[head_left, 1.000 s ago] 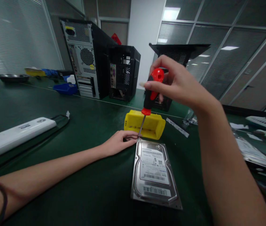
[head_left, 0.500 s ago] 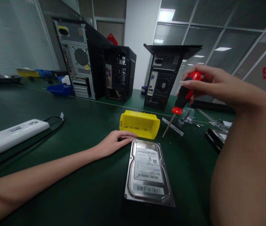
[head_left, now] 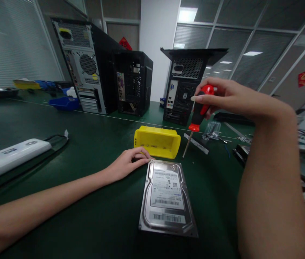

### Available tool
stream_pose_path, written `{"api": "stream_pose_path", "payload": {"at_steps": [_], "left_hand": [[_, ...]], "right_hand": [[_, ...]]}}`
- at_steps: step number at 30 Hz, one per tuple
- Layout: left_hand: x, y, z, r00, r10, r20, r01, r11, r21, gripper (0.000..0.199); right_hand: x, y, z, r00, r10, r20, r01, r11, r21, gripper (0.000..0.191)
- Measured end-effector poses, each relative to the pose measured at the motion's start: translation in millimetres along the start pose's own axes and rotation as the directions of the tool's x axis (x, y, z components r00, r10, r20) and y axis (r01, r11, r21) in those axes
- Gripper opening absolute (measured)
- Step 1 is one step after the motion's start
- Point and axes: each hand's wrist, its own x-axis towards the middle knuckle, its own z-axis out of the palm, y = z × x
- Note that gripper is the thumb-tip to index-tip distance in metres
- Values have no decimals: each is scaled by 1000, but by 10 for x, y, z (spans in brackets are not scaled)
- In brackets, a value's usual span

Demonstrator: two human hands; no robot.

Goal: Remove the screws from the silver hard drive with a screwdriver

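A silver hard drive (head_left: 168, 198) with white labels lies face up on the dark green table (head_left: 93, 219). My left hand (head_left: 128, 162) is at its far left corner, fingers curled and pressed together, thumb along the corner; whether something small is between the fingertips is hidden. Just beyond stands a yellow bin (head_left: 158, 131) with a few screws inside, its opening facing me. My right hand (head_left: 213, 95) is closed round the red and black handle of a screwdriver (head_left: 199, 111), whose shaft slants down beside the bin's right side.
Three computer cases, left (head_left: 87, 64), middle (head_left: 135, 82) and right (head_left: 182, 86), stand at the back. A white power strip (head_left: 12, 156) lies left. A metal strip (head_left: 196, 144) and a clear plastic piece (head_left: 212, 130) lie right of the bin.
The view has shifted slightly. My right hand and the screwdriver have moved left, closer to the bin. My left fingers are more bent at the drive's corner.
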Motion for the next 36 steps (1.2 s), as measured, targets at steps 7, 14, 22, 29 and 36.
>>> {"api": "stream_pose_path", "payload": {"at_steps": [7,14,22,29,36], "left_hand": [[-6,-11,-14,1000,0,12,0,1000,-3,18],[-7,-1,-11,1000,-3,14,3,1000,-11,19],[-3,-1,-19,1000,-13,17,13,999,-29,19],[-4,3,-4,1000,-6,8,6,999,-33,18],[-7,18,-4,1000,-17,5,17,1000,-16,17]], "right_hand": [[32,0,23,999,-8,45,8,1000,4,27],[54,-3,37,998,-5,62,5,1000,-5,34],[74,14,52,998,6,66,-6,1000,-6,37],[82,16,64,996,0,87,3,1000,-28,39],[100,22,71,995,28,97,-25,999,-31,39]]}}
